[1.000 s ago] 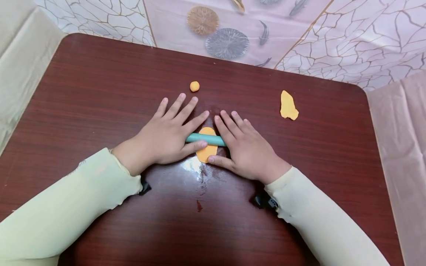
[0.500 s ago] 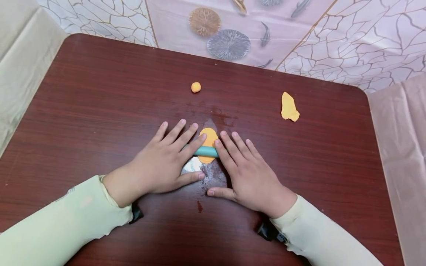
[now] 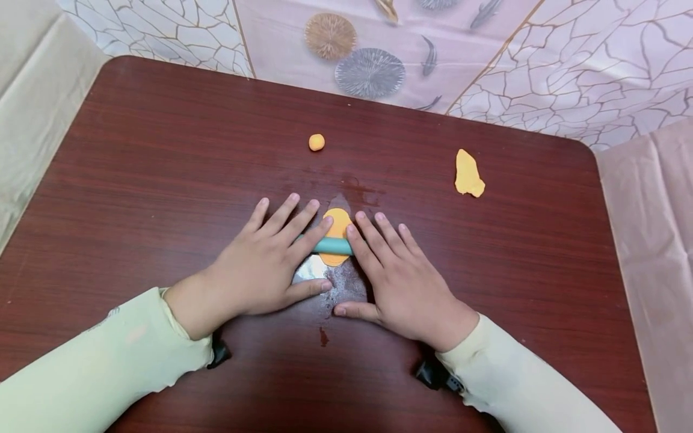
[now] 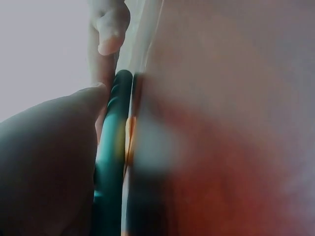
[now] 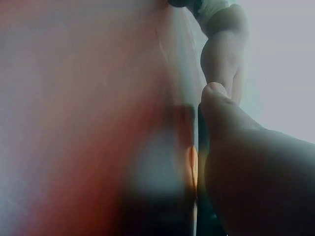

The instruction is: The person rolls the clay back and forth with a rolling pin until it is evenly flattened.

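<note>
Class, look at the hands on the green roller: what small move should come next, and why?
Probably roll the green roller forward, away from the body. Both hands, left hand and right hand, press flat on it, and most of the orange dough lies beyond it.

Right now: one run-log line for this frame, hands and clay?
left hand: flat on teal roller | right hand: flat on roller | roller: across orange clay oval | table: clay ball, clay scrap apart

Both arms wear long, pale yellow-green sleeves of soft, smooth cloth, ending in slightly frayed, wavy cuffs at the wrists. Under each wrist sits a small black strapped device. Both hands are bare.
</note>
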Action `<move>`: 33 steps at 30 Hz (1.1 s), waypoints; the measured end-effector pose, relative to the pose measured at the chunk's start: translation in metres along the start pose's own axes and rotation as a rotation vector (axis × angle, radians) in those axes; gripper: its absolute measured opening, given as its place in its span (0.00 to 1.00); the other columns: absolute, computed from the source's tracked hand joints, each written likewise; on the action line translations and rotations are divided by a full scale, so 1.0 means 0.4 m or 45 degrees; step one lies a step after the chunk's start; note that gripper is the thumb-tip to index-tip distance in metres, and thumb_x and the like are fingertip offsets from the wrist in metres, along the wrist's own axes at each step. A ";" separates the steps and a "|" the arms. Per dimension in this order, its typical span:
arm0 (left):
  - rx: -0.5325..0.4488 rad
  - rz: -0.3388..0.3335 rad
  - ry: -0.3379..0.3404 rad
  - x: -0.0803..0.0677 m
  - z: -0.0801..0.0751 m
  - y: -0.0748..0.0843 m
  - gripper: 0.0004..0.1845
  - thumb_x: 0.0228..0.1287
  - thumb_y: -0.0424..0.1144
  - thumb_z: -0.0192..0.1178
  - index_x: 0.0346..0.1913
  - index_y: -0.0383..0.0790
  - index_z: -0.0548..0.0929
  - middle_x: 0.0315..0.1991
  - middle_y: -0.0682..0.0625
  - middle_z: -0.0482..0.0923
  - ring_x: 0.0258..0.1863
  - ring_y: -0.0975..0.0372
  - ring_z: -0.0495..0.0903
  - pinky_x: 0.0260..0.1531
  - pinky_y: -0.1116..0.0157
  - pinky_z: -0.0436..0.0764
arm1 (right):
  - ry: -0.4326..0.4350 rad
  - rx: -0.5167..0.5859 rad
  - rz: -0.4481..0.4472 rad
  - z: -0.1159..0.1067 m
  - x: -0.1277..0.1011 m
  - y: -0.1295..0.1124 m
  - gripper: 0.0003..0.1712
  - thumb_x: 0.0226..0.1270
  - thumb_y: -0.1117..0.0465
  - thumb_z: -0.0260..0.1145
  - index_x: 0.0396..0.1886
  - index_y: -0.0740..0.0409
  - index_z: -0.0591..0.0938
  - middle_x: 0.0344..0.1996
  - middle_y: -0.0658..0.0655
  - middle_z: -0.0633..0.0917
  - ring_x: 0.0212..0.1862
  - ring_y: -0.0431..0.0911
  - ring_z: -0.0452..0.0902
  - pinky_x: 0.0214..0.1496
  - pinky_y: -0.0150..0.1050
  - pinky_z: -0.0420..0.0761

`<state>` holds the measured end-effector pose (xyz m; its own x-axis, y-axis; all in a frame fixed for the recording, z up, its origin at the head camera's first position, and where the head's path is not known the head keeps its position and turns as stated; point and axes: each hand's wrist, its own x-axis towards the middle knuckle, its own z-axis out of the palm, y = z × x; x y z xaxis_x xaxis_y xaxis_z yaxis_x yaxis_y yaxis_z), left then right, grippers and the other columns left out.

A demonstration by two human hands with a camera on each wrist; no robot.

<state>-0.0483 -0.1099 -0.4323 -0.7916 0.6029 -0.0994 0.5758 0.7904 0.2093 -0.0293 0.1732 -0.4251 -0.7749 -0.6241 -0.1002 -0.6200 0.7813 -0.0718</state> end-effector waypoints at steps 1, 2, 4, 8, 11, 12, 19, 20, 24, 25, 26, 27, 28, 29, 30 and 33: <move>-0.006 -0.012 -0.007 0.008 -0.003 -0.005 0.55 0.77 0.83 0.46 0.94 0.55 0.50 0.95 0.45 0.45 0.94 0.42 0.41 0.88 0.29 0.44 | -0.008 0.001 0.008 -0.002 0.009 0.005 0.71 0.71 0.12 0.57 0.96 0.51 0.47 0.95 0.58 0.48 0.94 0.62 0.44 0.92 0.66 0.55; -0.014 -0.024 -0.012 0.017 -0.006 -0.010 0.55 0.77 0.83 0.45 0.94 0.56 0.49 0.95 0.46 0.45 0.95 0.42 0.40 0.88 0.29 0.43 | -0.019 0.002 0.017 -0.004 0.018 0.011 0.70 0.72 0.12 0.56 0.96 0.50 0.47 0.95 0.57 0.48 0.94 0.62 0.44 0.92 0.67 0.54; -0.032 -0.046 -0.019 0.036 -0.011 -0.022 0.55 0.77 0.84 0.42 0.94 0.57 0.48 0.95 0.46 0.43 0.95 0.42 0.38 0.88 0.29 0.41 | -0.047 0.006 0.038 -0.009 0.039 0.022 0.69 0.73 0.12 0.53 0.96 0.48 0.45 0.95 0.56 0.47 0.95 0.62 0.43 0.93 0.67 0.52; -0.057 -0.077 -0.019 0.079 -0.019 -0.051 0.53 0.78 0.84 0.39 0.94 0.59 0.48 0.95 0.48 0.39 0.95 0.43 0.35 0.88 0.29 0.39 | -0.095 0.019 0.081 -0.017 0.081 0.047 0.67 0.73 0.11 0.48 0.96 0.45 0.43 0.95 0.54 0.45 0.95 0.61 0.41 0.93 0.66 0.50; -0.068 -0.095 -0.013 0.111 -0.026 -0.072 0.51 0.79 0.83 0.36 0.94 0.60 0.49 0.95 0.49 0.36 0.95 0.44 0.31 0.88 0.30 0.36 | -0.122 0.040 0.104 -0.021 0.108 0.068 0.65 0.75 0.11 0.46 0.96 0.42 0.42 0.95 0.54 0.45 0.95 0.62 0.40 0.93 0.67 0.49; -0.073 -0.100 -0.007 0.121 -0.028 -0.078 0.50 0.80 0.82 0.36 0.94 0.60 0.50 0.95 0.49 0.36 0.95 0.45 0.31 0.88 0.30 0.36 | -0.129 0.051 0.112 -0.023 0.116 0.076 0.64 0.75 0.12 0.46 0.96 0.41 0.41 0.95 0.54 0.44 0.95 0.62 0.40 0.93 0.67 0.49; -0.114 -0.163 0.011 0.186 -0.040 -0.119 0.49 0.80 0.82 0.31 0.94 0.60 0.52 0.95 0.53 0.30 0.95 0.46 0.27 0.88 0.30 0.34 | -0.141 0.092 0.159 -0.034 0.183 0.129 0.58 0.79 0.14 0.41 0.96 0.36 0.43 0.95 0.55 0.43 0.95 0.63 0.38 0.93 0.68 0.47; -0.119 -0.169 0.015 0.195 -0.042 -0.125 0.49 0.80 0.82 0.31 0.94 0.60 0.52 0.95 0.52 0.30 0.95 0.45 0.27 0.88 0.30 0.33 | -0.147 0.098 0.169 -0.034 0.193 0.137 0.57 0.79 0.14 0.40 0.96 0.35 0.43 0.95 0.54 0.42 0.95 0.63 0.37 0.93 0.68 0.46; -0.126 -0.196 0.012 0.229 -0.056 -0.146 0.49 0.80 0.82 0.28 0.94 0.60 0.51 0.95 0.50 0.30 0.94 0.44 0.26 0.88 0.29 0.31 | -0.171 0.132 0.218 -0.039 0.229 0.168 0.56 0.78 0.13 0.35 0.95 0.32 0.42 0.95 0.54 0.39 0.95 0.63 0.34 0.93 0.68 0.44; -0.127 -0.206 0.007 0.237 -0.060 -0.151 0.49 0.81 0.82 0.28 0.94 0.61 0.50 0.95 0.49 0.30 0.94 0.44 0.25 0.88 0.29 0.31 | -0.174 0.140 0.230 -0.040 0.238 0.175 0.56 0.78 0.13 0.34 0.95 0.32 0.42 0.95 0.54 0.39 0.95 0.63 0.34 0.93 0.68 0.44; -0.124 -0.217 0.003 0.245 -0.064 -0.156 0.49 0.81 0.81 0.27 0.94 0.61 0.49 0.95 0.48 0.29 0.94 0.44 0.25 0.87 0.29 0.30 | -0.176 0.147 0.240 -0.043 0.248 0.182 0.55 0.78 0.13 0.33 0.95 0.31 0.42 0.95 0.54 0.38 0.95 0.63 0.33 0.93 0.68 0.44; -0.123 -0.227 -0.003 0.253 -0.069 -0.161 0.49 0.81 0.81 0.27 0.94 0.61 0.49 0.95 0.48 0.29 0.94 0.44 0.25 0.87 0.29 0.30 | -0.175 0.154 0.250 -0.044 0.258 0.189 0.55 0.78 0.13 0.32 0.95 0.31 0.42 0.95 0.54 0.38 0.95 0.64 0.33 0.93 0.68 0.43; -0.120 -0.238 -0.009 0.260 -0.074 -0.165 0.48 0.81 0.81 0.26 0.94 0.62 0.48 0.95 0.48 0.27 0.94 0.44 0.24 0.87 0.29 0.29 | -0.177 0.157 0.260 -0.046 0.268 0.196 0.55 0.78 0.13 0.32 0.95 0.31 0.42 0.95 0.54 0.38 0.95 0.64 0.33 0.93 0.68 0.43; -0.118 -0.248 -0.015 0.268 -0.078 -0.170 0.48 0.81 0.81 0.25 0.94 0.62 0.47 0.95 0.48 0.26 0.94 0.44 0.23 0.87 0.29 0.29 | -0.178 0.163 0.269 -0.048 0.277 0.203 0.54 0.79 0.13 0.31 0.95 0.31 0.42 0.95 0.55 0.37 0.95 0.64 0.32 0.93 0.68 0.43; -0.115 -0.257 -0.019 0.275 -0.081 -0.175 0.48 0.81 0.80 0.25 0.94 0.62 0.45 0.94 0.47 0.25 0.94 0.44 0.22 0.87 0.29 0.28 | -0.181 0.171 0.278 -0.051 0.287 0.209 0.54 0.79 0.14 0.31 0.95 0.31 0.41 0.95 0.55 0.37 0.95 0.64 0.31 0.93 0.68 0.42; -0.111 -0.281 -0.019 0.294 -0.091 -0.189 0.47 0.82 0.79 0.24 0.94 0.63 0.42 0.94 0.47 0.22 0.93 0.43 0.21 0.86 0.29 0.27 | -0.193 0.180 0.303 -0.058 0.311 0.224 0.53 0.81 0.15 0.31 0.95 0.31 0.40 0.95 0.55 0.36 0.95 0.64 0.30 0.93 0.68 0.42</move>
<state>-0.1924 -0.1026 -0.4245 -0.8929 0.4186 -0.1660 0.3687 0.8912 0.2642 -0.1841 0.1652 -0.4211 -0.8625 -0.4238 -0.2766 -0.3919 0.9051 -0.1648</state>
